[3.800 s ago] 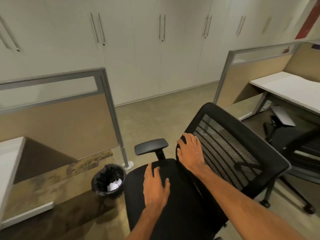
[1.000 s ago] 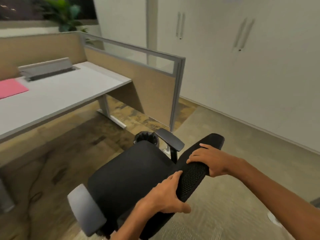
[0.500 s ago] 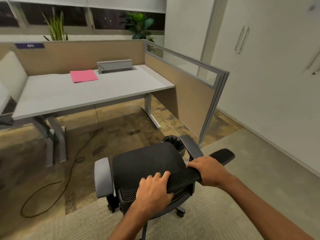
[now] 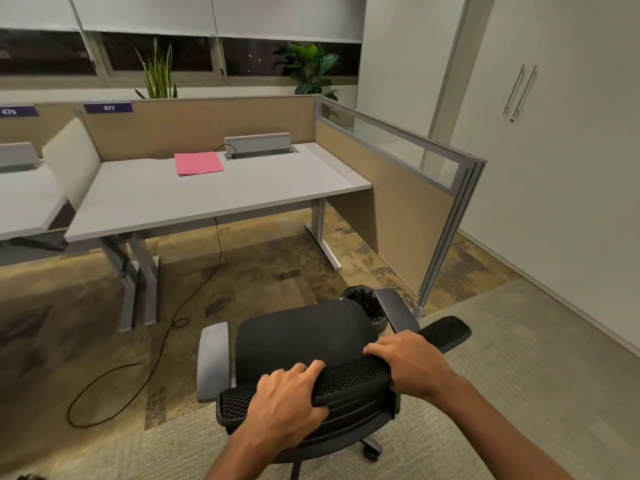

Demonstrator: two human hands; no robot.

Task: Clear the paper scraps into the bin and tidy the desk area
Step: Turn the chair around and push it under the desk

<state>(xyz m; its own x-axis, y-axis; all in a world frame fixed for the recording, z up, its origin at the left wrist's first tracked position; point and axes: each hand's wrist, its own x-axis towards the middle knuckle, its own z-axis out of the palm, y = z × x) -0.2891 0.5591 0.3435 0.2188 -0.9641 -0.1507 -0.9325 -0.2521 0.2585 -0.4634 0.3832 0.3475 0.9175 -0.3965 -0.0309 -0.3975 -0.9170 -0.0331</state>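
A black mesh office chair (image 4: 298,337) stands on the carpet in front of me, its seat facing the desk. My left hand (image 4: 287,407) grips the top edge of its backrest. My right hand (image 4: 412,367) grips the same edge further right. Just beyond the chair's right armrest, a black-lined bin (image 4: 362,296) stands on the floor, mostly hidden by the seat. The grey desk (image 4: 214,199) lies ahead with a pink paper sheet (image 4: 198,163) near its back edge. No paper scraps show on the desktop.
A beige partition panel (image 4: 408,202) with a metal end post runs along the desk's right side. A black cable (image 4: 166,327) trails over the floor under the desk. White cabinets (image 4: 554,150) line the right wall. A neighbouring desk (image 4: 20,199) sits at the left.
The chair has been swung round from facing the cabinets to facing the desk. Both hands moved from the seat and backrest front to gripping the backrest's top edge. The view turned toward the desk.
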